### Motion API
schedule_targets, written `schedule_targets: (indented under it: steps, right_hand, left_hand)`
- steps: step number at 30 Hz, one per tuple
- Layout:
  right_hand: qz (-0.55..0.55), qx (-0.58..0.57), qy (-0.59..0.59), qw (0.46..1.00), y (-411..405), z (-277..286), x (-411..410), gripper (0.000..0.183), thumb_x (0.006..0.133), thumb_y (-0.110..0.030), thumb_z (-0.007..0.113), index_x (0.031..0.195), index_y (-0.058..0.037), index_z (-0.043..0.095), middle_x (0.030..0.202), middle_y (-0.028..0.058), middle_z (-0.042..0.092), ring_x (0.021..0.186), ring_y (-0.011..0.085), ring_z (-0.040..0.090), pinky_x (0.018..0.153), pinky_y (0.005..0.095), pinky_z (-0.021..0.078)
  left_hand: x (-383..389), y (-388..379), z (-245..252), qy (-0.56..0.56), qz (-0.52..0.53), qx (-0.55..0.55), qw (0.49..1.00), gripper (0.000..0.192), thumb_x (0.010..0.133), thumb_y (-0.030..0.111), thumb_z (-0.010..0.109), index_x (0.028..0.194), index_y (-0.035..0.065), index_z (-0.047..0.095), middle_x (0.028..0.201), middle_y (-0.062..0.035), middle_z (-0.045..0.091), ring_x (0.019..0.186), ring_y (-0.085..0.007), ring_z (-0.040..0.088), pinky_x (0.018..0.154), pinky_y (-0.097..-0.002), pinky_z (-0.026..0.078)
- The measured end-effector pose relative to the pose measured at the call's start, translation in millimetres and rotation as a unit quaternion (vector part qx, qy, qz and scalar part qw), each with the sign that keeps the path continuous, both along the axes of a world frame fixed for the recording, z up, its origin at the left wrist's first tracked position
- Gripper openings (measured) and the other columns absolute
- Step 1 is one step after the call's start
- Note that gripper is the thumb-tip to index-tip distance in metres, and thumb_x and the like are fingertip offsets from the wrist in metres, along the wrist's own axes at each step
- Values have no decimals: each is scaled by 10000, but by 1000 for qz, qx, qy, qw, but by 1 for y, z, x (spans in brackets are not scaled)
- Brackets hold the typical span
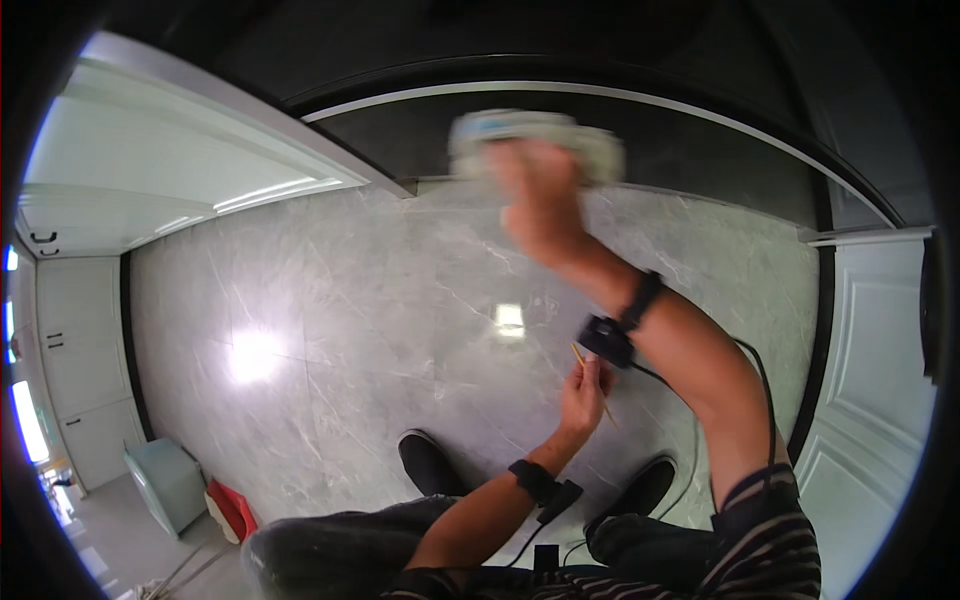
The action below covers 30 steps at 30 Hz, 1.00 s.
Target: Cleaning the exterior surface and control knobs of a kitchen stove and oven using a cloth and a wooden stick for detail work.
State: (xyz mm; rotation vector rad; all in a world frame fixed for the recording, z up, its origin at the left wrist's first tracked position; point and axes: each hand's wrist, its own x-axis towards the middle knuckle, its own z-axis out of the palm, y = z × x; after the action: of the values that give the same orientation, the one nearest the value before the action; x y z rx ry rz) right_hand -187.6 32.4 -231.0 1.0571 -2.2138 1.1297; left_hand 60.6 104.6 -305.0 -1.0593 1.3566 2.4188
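My right hand [544, 191] reaches forward and presses a pale folded cloth [596, 154] with a bluish patch against a dark panel [697, 154]. Motion blurs both the hand and the cloth. Low over the floor, my left hand [585, 397] pinches a thin wooden stick [577, 352] between thumb and fingers. One end of the stick sticks out above the fingers, and its other end shows below the hand.
Marble-patterned tiles [360, 300] cover the floor. A white panelled door [187, 135] stands at the left. White cabinets [82, 330] are farther left, near a pale bin [169, 480] and a red dustpan-like object [231, 510]. Cables [757, 360] hang from my wrist-worn devices.
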Motion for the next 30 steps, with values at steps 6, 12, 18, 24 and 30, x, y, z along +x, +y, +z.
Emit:
schedule_targets:
  steps: [6,12,18,24,30]
  right_hand:
    - [10,165,285,944,-153,-30,0,334,819,-166,605,1152,-160,601,1126,-14,569,1027,183,587,763,280,549]
    - [44,231,275,932,-8,-45,-28,258,840,-180,595,1093,-166,646,1141,-74,585,1077,157,574,865,260,530]
    - [-143,354,141,913,264,-22,-27,352,832,-165,592,1178,-225,618,1118,2,579,991,250,588,801,414,503]
    - [-496,135,166,841,474,16,-50,426,681,53,588,1099,-27,563,1164,164,553,1201,380,466,1082,444,321]
    - [-543,-327,69,771,388,62,-75,147,731,16,485,728,34,630,703,65,622,635,203,573,612,368,496]
  left_hand:
    - [8,-4,6,-14,59,45,997,375,1052,376,414,927,47,545,705,-10,536,608,-98,477,558,-260,383]
    - [10,-20,-2,-21,19,-7,1000,372,1041,375,445,887,68,587,690,-17,547,604,-100,493,551,-255,389]
    - [13,-31,-13,-33,-73,-47,996,393,1025,418,463,890,72,593,691,-36,565,597,-114,514,543,-258,409]
    - [14,-35,-16,-69,-110,-84,988,390,1027,425,444,888,79,557,696,-44,566,605,-128,530,553,-280,442]
    - [16,-30,-31,-26,-91,-128,987,417,1037,420,423,904,45,549,691,-33,560,597,-129,534,568,-280,460]
